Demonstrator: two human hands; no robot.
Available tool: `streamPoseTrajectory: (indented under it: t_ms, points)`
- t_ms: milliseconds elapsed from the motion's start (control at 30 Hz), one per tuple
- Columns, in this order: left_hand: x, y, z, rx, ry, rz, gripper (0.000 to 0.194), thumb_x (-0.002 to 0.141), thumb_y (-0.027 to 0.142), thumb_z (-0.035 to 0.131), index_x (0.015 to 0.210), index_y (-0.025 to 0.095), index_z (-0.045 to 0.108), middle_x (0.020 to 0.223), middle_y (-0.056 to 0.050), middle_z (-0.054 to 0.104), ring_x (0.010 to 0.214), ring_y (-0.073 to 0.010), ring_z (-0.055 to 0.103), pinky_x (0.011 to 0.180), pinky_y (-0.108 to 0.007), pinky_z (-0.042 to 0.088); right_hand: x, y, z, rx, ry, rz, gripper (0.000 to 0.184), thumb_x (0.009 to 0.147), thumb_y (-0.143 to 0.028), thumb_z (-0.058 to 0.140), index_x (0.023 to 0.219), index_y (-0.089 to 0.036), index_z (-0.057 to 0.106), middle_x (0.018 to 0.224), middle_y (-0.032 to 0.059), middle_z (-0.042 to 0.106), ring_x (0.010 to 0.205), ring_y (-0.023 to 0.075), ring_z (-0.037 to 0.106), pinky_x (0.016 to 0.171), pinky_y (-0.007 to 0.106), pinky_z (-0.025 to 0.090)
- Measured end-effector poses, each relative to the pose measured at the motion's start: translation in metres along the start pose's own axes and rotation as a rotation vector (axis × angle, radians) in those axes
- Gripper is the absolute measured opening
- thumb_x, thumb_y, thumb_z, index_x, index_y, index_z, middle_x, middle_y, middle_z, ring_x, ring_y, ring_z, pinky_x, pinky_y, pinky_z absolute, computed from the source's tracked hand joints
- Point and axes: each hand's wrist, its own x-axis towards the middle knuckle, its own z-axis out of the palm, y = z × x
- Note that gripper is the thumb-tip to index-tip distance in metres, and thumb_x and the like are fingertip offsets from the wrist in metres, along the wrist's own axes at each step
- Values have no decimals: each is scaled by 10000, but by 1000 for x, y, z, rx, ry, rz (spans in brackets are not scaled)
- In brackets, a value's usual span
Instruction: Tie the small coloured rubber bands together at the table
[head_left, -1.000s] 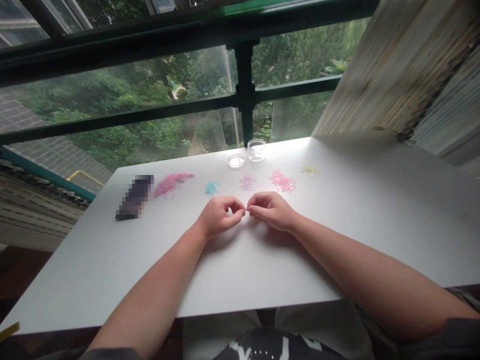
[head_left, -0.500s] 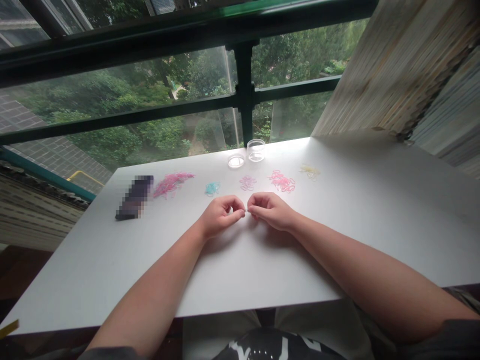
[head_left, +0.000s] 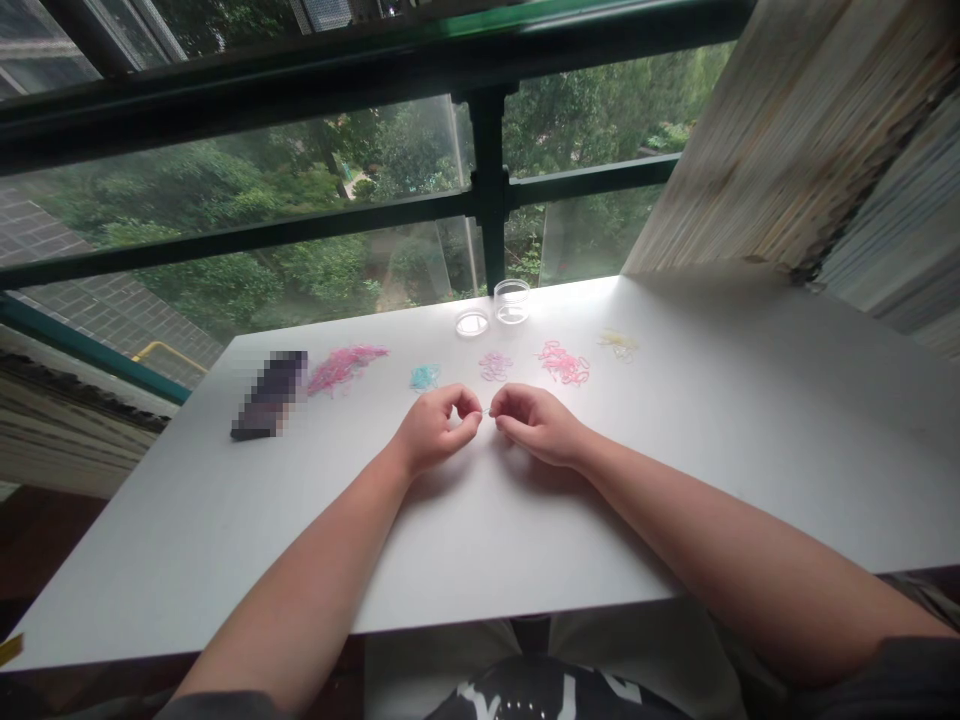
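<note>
Where left hand [head_left: 481,413] faces right hand [head_left: 493,414], a strand [head_left: 486,411] lies between

White tabletop [head_left: 480,540] by window; on it, L to R: blurred dark obj. [head_left: 271,395], pink/purple pile [head_left: 345,368], teal pile [head_left: 424,377], clear lid [head_left: 472,323], lilac pile [head_left: 495,366], clear round container [head_left: 512,302], pink pile [head_left: 564,362], pale yellow pile [head_left: 618,344].

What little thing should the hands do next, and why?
I'd say the right hand should gently close its thumb against its index fingertip to steady the thin, pale strand. The strand crosses the small gap from the left hand, which seems to pinch it, while the right thumb looks slightly below it. It's too tiny to be sure.
</note>
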Motion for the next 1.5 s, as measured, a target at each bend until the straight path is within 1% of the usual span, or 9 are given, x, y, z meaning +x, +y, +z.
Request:
streamPoseTrajectory:
  t_ms: [133,267,433,533,633,800,1000,1200,1500]
  points:
    - [0,2,0,31,-12,16,58,750,201,528,743,165,573,699,-3,603,658,-115,532,630,-237,413,0,0,1,22,-7,-3,94,743,-213,562,811,-164,521,635,-30,497,539,87,448,513,217,375]
    - [0,4,-1,72,-27,43,55,735,200,540,732,166,582,694,-7,606,658,-119,544,628,-240,416,1,-1,1,4,-2,2,79,759,-232,554,787,-165,524,637,-23,509,533,88,457,509,220,377]
    - [0,5,-1,120,-25,60,47,724,199,543,722,173,583,681,-8,600,659,-125,547,651,-251,427,0,-1,1,-14,-5,4,39,755,-204,538,756,-167,525,610,-31,498,524,86,452,501,216,365]
    - [0,6,-2,110,-31,66,53,725,216,557,741,175,586,699,-11,615,669,-129,553,653,-253,431,0,-1,1,-23,6,-9,20,742,-180,537,739,-168,521,602,-36,485,528,83,438,506,214,358]
    - [0,7,-1,86,-29,78,100,718,253,595,781,176,604,739,-15,644,670,-130,559,656,-258,432,0,0,2,-23,14,-28,17,735,-171,537,737,-168,521,606,-36,480,535,84,425,506,214,348]
    - [0,7,1,65,18,43,84,736,246,587,736,171,624,688,-12,650,630,-119,563,633,-250,428,0,0,2,-30,34,-38,19,735,-181,543,738,-166,531,602,-33,487,531,85,415,506,217,340]
    - [1,7,0,43,15,42,53,718,208,578,693,167,601,669,-7,626,637,-117,552,629,-242,427,0,-4,1,-99,44,-63,37,744,-193,543,724,-163,549,630,-15,524,562,95,434,533,224,354]
    - [2,6,-1,46,-7,60,59,737,204,550,712,166,588,693,-11,606,662,-119,542,655,-243,422,1,-5,2,-106,52,-73,40,754,-172,517,724,-165,542,666,-6,543,608,106,463,578,233,372]
    - [1,0,-11,54,-6,18,77,746,202,528,698,167,577,691,-1,593,672,-116,531,664,-238,416,3,0,-6,-67,142,-51,34,746,-184,516,717,-170,524,648,-16,514,594,108,449,563,239,361]
